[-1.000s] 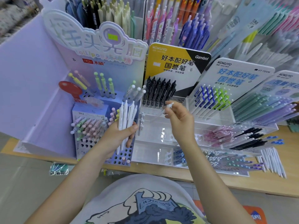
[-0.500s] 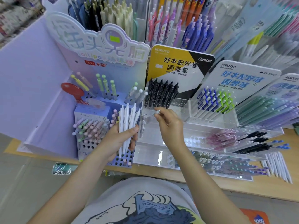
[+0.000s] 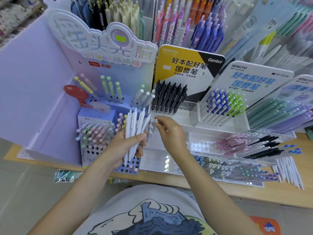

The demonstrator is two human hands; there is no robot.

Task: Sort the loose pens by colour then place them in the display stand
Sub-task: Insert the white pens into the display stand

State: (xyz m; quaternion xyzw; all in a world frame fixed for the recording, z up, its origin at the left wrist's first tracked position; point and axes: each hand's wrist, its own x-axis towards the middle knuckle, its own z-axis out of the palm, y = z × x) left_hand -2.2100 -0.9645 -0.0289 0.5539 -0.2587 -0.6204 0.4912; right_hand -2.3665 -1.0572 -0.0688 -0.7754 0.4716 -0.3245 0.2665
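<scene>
My left hand [image 3: 125,146] grips a bundle of several white pens [image 3: 135,126], held upright in front of the purple stand. My right hand [image 3: 169,131] pinches the top end of one white pen [image 3: 149,131], which stands in the left part of the clear acrylic display stand [image 3: 191,116]. Black pens [image 3: 169,97] fill the stand's back row under the yellow Kokuyo sign. More loose white pens [image 3: 288,172] lie on the wooden counter at the right.
A purple perforated stand [image 3: 96,141] with pastel pens sits at the left, beside a lilac wall panel. Blue and green pens [image 3: 223,102] and several trays of coloured pens fill the right. The wooden counter edge [image 3: 254,192] runs below. Racks of pens hang behind.
My right hand moved left and down from the black-pen row, bringing its white pen into the stand's left part. The left hand's bundle stayed nearly still.
</scene>
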